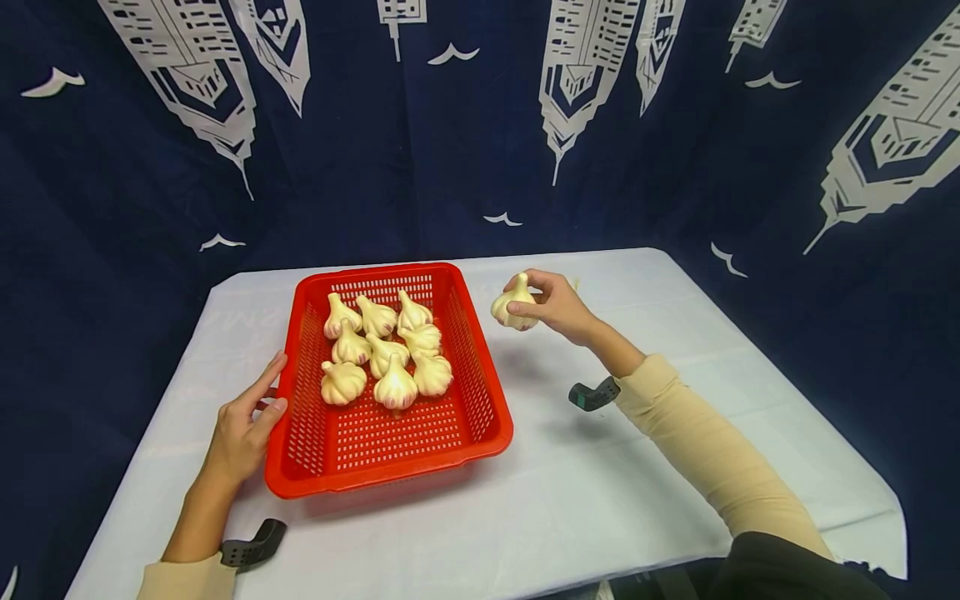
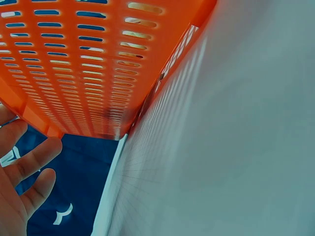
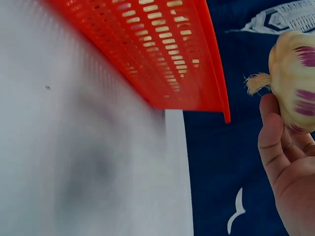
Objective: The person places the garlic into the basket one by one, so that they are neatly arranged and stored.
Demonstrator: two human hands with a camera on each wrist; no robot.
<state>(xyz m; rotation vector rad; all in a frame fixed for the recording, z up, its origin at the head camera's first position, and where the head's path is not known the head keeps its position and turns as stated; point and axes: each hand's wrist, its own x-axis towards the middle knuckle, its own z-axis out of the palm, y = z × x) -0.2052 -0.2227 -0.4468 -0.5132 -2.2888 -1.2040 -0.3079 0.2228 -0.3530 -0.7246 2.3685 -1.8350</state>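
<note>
A garlic bulb with its stem upward is held by my right hand, thumb and fingers around its sides. The hand is above the table, just right of a red plastic basket. In the right wrist view, purple streaks and a tuft of dry roots show on the held garlic bulb. Several more garlic bulbs lie grouped in the basket. My left hand touches the basket's left rim. Its fingers look loosely extended in the left wrist view, against the basket's slotted wall.
The basket stands on a table with a white cloth. Behind the table hangs a dark blue curtain with white building and bird prints. Black wrist bands sit on both forearms.
</note>
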